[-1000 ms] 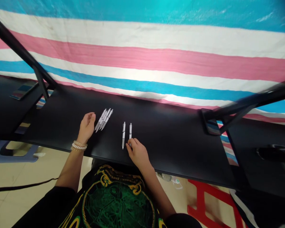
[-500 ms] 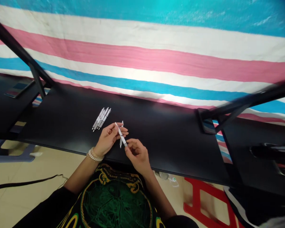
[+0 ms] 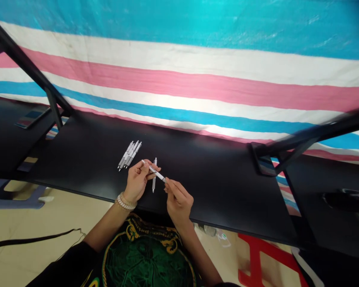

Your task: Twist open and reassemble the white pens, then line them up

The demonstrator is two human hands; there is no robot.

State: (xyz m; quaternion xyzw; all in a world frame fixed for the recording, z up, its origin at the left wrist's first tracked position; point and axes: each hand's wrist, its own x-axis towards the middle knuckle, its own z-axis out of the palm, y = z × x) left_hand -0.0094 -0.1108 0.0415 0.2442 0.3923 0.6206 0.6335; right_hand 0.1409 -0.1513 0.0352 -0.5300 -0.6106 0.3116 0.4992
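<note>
A white and grey pen (image 3: pixel 158 173) is held slantwise between both hands above the black table. My left hand (image 3: pixel 138 179), with a pale braided bracelet at its wrist, pinches the pen's upper left end. At the lower right end, the fingers of my right hand (image 3: pixel 179 198) are closed on the same pen; they hide its tip. A second pen (image 3: pixel 154 184) lies on the table behind the held one, partly covered by it and by my left fingers. Several similar pens (image 3: pixel 129 154) lie side by side just beyond my left hand.
The black table (image 3: pixel 221 187) runs across the view, with a striped sheet (image 3: pixel 179 89) behind it. Black metal supports (image 3: pixel 26 59) rise at both sides. A red stool (image 3: pixel 257 255) is below on the right, a blue-grey stool (image 3: pixel 14 195) on the left.
My right hand has moved a little to the right, with its fingers closed further round the pen's lower end. The held pen lies flatter than before. The whole view has shifted slightly.
</note>
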